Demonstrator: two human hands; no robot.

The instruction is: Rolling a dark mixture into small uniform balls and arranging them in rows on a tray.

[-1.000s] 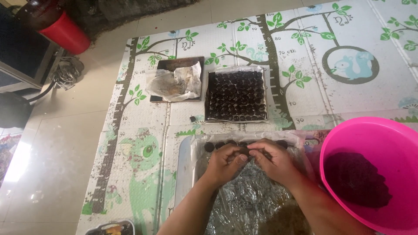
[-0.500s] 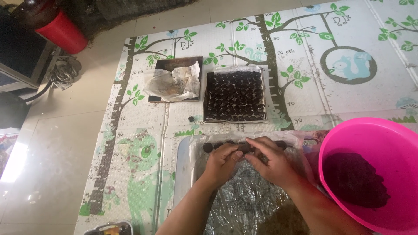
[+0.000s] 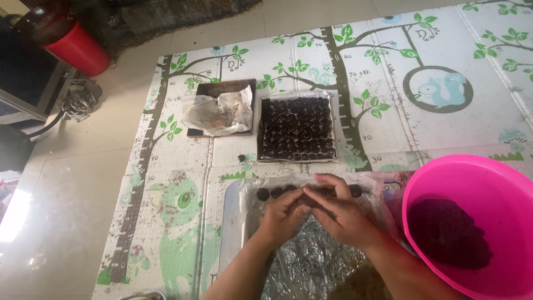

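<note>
My left hand (image 3: 284,215) and my right hand (image 3: 338,210) meet over the far end of a plastic-lined tray (image 3: 232,222) in front of me. Their fingertips press together around a small dark lump that is mostly hidden. A short row of dark balls (image 3: 273,193) lies along the tray's far edge, and one more (image 3: 356,190) shows to the right of my right hand. A pink basin (image 3: 444,178) with a dark mass (image 3: 448,233) in it stands at my right.
Farther away, a second tray (image 3: 297,130) is filled with rows of dark balls. To its left a tray holds crumpled plastic (image 3: 219,114). One stray ball (image 3: 242,158) lies on the patterned play mat (image 3: 400,116). A red bucket (image 3: 78,50) stands at the far left.
My hands have drawn closer together at the tray's far edge. The view has shifted slightly.
</note>
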